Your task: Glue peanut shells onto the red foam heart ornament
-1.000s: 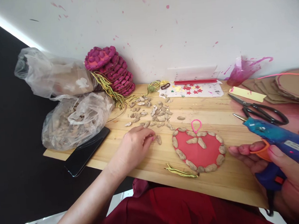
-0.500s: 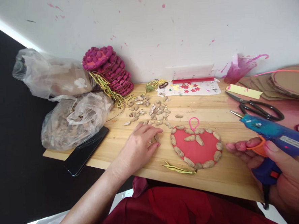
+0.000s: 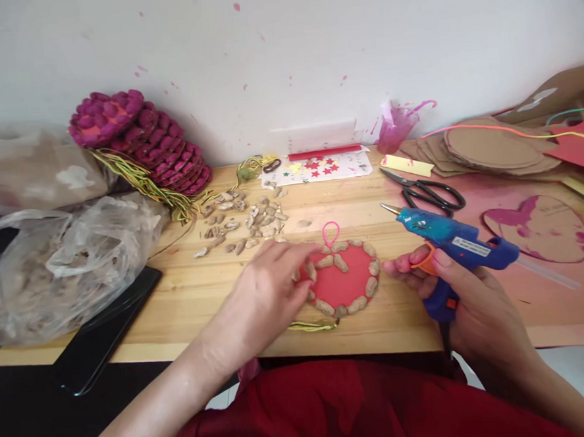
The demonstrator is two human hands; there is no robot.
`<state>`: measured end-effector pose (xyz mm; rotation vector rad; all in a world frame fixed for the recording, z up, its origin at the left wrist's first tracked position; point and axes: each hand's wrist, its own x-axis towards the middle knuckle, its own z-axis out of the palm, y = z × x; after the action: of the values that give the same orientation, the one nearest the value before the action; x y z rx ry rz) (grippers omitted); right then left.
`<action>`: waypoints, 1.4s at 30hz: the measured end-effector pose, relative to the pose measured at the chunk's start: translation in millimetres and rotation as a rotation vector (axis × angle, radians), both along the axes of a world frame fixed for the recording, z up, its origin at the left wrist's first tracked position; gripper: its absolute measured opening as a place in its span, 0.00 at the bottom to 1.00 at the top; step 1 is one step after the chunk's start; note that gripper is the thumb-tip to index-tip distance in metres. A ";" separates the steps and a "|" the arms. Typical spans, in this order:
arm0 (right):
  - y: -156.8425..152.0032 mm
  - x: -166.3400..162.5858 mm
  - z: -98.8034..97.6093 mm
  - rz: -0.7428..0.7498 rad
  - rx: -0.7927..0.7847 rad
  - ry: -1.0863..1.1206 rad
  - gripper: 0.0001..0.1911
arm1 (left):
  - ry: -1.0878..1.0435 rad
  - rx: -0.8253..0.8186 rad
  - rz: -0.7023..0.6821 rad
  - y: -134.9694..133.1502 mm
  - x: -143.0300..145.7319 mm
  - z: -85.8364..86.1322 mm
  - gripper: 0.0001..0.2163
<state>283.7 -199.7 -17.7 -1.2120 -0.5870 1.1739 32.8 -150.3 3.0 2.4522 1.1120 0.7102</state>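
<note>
My left hand (image 3: 269, 282) pinches a peanut (image 3: 311, 271) between thumb and fingers, over the left edge of a red heart (image 3: 349, 279). Whole peanuts line the heart's border, and two more sit near its top centre. A pink loop (image 3: 331, 233) sticks up from the top. My fingers hide part of the left border. To the right of the heart, my right hand (image 3: 483, 309) grips a blue glue gun (image 3: 466, 242) with an orange trigger, its metal nozzle pointing left. Loose peanuts (image 3: 267, 220) lie scattered beyond my left hand.
Left: plastic bags (image 3: 72, 265), a black phone (image 3: 108, 328) and stacked purple peanut-covered pieces (image 3: 163, 147). At the back lie paper with stars (image 3: 319, 169) and black scissors (image 3: 434, 195). Right: cardboard pieces (image 3: 495, 147) and a purple-stained cardboard heart (image 3: 540, 230). Yellow-green cords (image 3: 313, 325) lie near the front edge.
The view has turned right, showing more cardboard. My left hand has moved with the peanut from beside the heart to over its left edge. My right hand still grips the glue gun, now nearer the heart.
</note>
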 end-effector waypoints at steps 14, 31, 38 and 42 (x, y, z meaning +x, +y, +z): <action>-5.3 3.7 2.2 0.088 0.037 0.032 0.09 | 0.113 -0.036 -0.126 -3.7 43.6 -1.9 0.20; -6.6 3.1 2.6 0.097 0.041 0.032 0.09 | 0.211 -0.020 -0.098 -4.1 48.8 0.8 0.07; -7.2 4.2 2.9 0.085 0.036 0.013 0.09 | 0.159 -0.032 -0.078 -5.7 46.3 1.2 0.08; -7.3 3.7 2.6 0.078 0.025 0.001 0.10 | 0.067 0.026 -0.030 -4.7 21.2 3.9 0.10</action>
<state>287.4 -207.0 -15.1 -1.1762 -0.6516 1.2292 54.0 -155.1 6.9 2.5262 1.0946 0.6412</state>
